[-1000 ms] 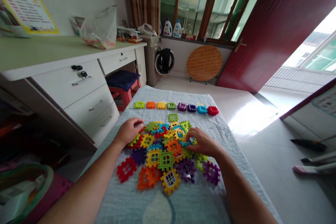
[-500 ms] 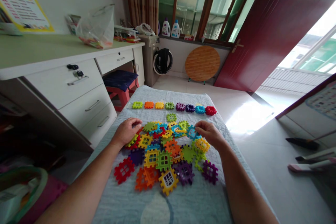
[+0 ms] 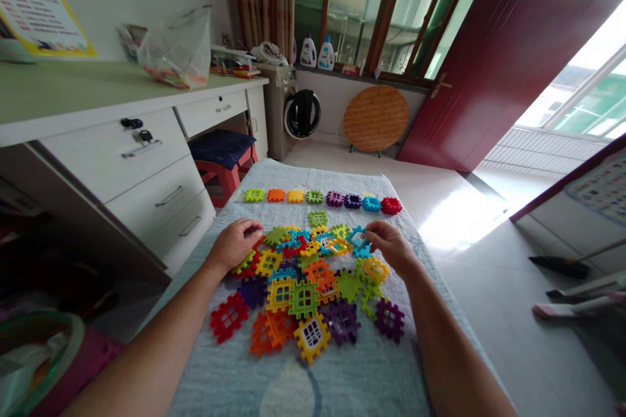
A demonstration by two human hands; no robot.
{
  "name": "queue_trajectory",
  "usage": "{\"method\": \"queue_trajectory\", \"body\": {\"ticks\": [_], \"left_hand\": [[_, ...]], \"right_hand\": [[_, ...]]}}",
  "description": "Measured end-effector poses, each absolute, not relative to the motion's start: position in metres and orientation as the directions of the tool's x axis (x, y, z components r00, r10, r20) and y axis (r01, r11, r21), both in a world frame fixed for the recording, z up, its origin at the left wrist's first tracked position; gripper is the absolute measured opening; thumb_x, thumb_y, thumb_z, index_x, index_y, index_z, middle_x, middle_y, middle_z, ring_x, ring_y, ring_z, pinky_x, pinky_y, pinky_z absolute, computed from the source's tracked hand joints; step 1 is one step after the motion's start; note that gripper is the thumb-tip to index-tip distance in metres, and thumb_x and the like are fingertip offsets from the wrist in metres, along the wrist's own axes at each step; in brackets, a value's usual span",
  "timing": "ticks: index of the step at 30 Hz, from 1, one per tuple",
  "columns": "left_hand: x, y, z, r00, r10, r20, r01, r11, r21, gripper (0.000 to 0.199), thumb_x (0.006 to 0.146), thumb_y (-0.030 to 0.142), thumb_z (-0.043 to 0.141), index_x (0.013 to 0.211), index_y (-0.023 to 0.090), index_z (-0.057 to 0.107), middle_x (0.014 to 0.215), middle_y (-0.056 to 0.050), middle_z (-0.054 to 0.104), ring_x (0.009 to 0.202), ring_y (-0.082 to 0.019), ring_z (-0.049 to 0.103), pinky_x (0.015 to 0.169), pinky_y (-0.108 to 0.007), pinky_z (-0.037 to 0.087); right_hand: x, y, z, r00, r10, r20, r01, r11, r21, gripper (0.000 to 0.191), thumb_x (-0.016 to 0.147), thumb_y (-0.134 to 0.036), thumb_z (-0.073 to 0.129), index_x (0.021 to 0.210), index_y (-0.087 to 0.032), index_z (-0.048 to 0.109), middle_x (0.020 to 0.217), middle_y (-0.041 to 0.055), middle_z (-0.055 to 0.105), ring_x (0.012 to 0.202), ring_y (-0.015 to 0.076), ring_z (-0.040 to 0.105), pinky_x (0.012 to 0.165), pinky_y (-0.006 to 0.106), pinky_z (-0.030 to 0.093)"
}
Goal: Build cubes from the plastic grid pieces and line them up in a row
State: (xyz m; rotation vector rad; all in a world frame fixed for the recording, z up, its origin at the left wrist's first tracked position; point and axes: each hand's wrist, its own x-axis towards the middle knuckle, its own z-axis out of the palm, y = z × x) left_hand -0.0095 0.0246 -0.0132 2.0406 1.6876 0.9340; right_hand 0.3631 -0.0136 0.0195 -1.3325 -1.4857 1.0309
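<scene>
A loose pile of colourful notched plastic building tiles (image 3: 304, 300) covers the middle of the cloth-covered table. Between its thumb and fingers, my right hand (image 3: 392, 246) pinches a light-blue window tile (image 3: 358, 236), tilted, at the pile's far right. Another blue tile (image 3: 362, 252) shows just below it. My left hand (image 3: 235, 245) rests at the pile's left edge with fingers loosely bent and a gap by the thumb, close to a green tile (image 3: 276, 235); I see nothing in it. Behind the pile lies a single green window tile (image 3: 317, 217).
Along the table's (image 3: 293, 378) far part runs a row of joined tile pieces, from a lime one (image 3: 254, 195) to a red one (image 3: 391, 206). A desk (image 3: 112, 94) with drawers and a stool (image 3: 222, 150) stand to the left. A bin (image 3: 73, 345) is at lower left.
The blue tile in my right hand has risen slightly and turned, and a second blue tile now shows under it. My left hand stays put; the view shifts slightly.
</scene>
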Motion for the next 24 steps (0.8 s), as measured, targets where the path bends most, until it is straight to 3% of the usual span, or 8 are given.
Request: {"method": "queue_trajectory", "body": {"ticks": [4, 8, 10, 12, 16, 19, 21, 24], "left_hand": [[-0.010, 0.024, -0.013, 0.086, 0.958, 0.275, 0.745, -0.245, 0.621, 0.026, 0.074, 0.039, 0.052, 0.084, 0.021, 0.066, 0.090, -0.005, 0.069, 0.086, -0.022, 0.064, 0.084, -0.032, 0.049], [-0.009, 0.024, -0.013, 0.085, 0.958, 0.275, 0.744, -0.244, 0.622, 0.026, 0.073, 0.040, 0.052, 0.084, 0.021, 0.066, 0.090, -0.005, 0.069, 0.086, -0.023, 0.064, 0.084, -0.032, 0.049], [-0.009, 0.024, -0.013, 0.088, 0.957, 0.276, 0.743, -0.247, 0.621, 0.026, 0.073, 0.040, 0.052, 0.084, 0.021, 0.066, 0.090, -0.005, 0.069, 0.086, -0.023, 0.064, 0.084, -0.032, 0.049], [-0.009, 0.025, -0.013, 0.088, 0.958, 0.272, 0.743, -0.245, 0.623, 0.026, 0.073, 0.040, 0.052, 0.084, 0.021, 0.066, 0.090, -0.005, 0.070, 0.086, -0.023, 0.064, 0.084, -0.032, 0.049], [-0.009, 0.025, -0.012, 0.083, 0.962, 0.260, 0.742, -0.234, 0.628, 0.027, 0.073, 0.040, 0.052, 0.084, 0.021, 0.066, 0.090, -0.005, 0.069, 0.086, -0.023, 0.064, 0.084, -0.032, 0.049], [-0.009, 0.024, -0.011, 0.083, 0.964, 0.252, 0.746, -0.228, 0.626, 0.028, 0.073, 0.041, 0.052, 0.085, 0.020, 0.066, 0.091, -0.006, 0.069, 0.087, -0.023, 0.064, 0.085, -0.033, 0.048], [-0.008, 0.023, -0.010, 0.081, 0.965, 0.250, 0.747, -0.225, 0.625, 0.029, 0.073, 0.041, 0.051, 0.084, 0.019, 0.066, 0.091, -0.006, 0.069, 0.087, -0.023, 0.064, 0.085, -0.033, 0.048], [-0.007, 0.022, -0.009, 0.079, 0.966, 0.248, 0.746, -0.222, 0.628, 0.029, 0.073, 0.041, 0.051, 0.084, 0.019, 0.066, 0.091, -0.006, 0.069, 0.086, -0.022, 0.064, 0.085, -0.032, 0.049]], "right_hand": [[0.350, -0.020, 0.023, -0.244, 0.970, 0.017, 0.207, 0.070, -0.976, 0.024, 0.073, -0.040, 0.066, 0.081, -0.019, 0.057, 0.065, -0.0029, 0.057, 0.054, 0.0097, 0.053, 0.053, 0.024, 0.047], [0.355, -0.016, 0.022, -0.064, 0.988, 0.137, 0.292, 0.150, -0.945, 0.022, 0.074, -0.040, 0.063, 0.080, -0.020, 0.055, 0.066, -0.0021, 0.057, 0.055, 0.0115, 0.054, 0.054, 0.026, 0.047], [0.361, -0.013, 0.021, 0.051, 0.965, 0.259, 0.473, 0.205, -0.857, 0.014, 0.075, -0.034, 0.060, 0.079, -0.021, 0.055, 0.069, -0.0007, 0.059, 0.059, 0.0129, 0.055, 0.059, 0.028, 0.047], [0.368, -0.012, 0.021, 0.035, 0.940, 0.339, 0.657, 0.234, -0.717, 0.005, 0.076, -0.025, 0.057, 0.078, -0.021, 0.057, 0.073, 0.0003, 0.061, 0.064, 0.0144, 0.056, 0.065, 0.030, 0.047], [0.373, -0.017, 0.025, -0.255, 0.937, 0.239, 0.803, 0.343, -0.487, 0.005, 0.072, -0.018, 0.058, 0.076, -0.021, 0.059, 0.079, 0.0021, 0.061, 0.075, 0.0172, 0.056, 0.074, 0.032, 0.045], [0.373, -0.020, 0.026, -0.333, 0.927, 0.171, 0.825, 0.374, -0.424, 0.002, 0.072, -0.020, 0.060, 0.074, -0.021, 0.060, 0.081, 0.0028, 0.059, 0.080, 0.0183, 0.055, 0.080, 0.033, 0.043], [0.373, -0.020, 0.025, -0.300, 0.935, 0.191, 0.838, 0.354, -0.415, 0.007, 0.073, -0.023, 0.061, 0.080, -0.021, 0.060, 0.085, 0.0033, 0.058, 0.085, 0.0194, 0.055, 0.082, 0.034, 0.043], [0.371, -0.018, 0.017, -0.246, 0.942, 0.230, 0.866, 0.320, -0.385, 0.033, 0.070, -0.028, 0.065, 0.101, -0.020, 0.059, 0.101, 0.0070, 0.058, 0.096, 0.0237, 0.053, 0.088, 0.038, 0.042]]}}
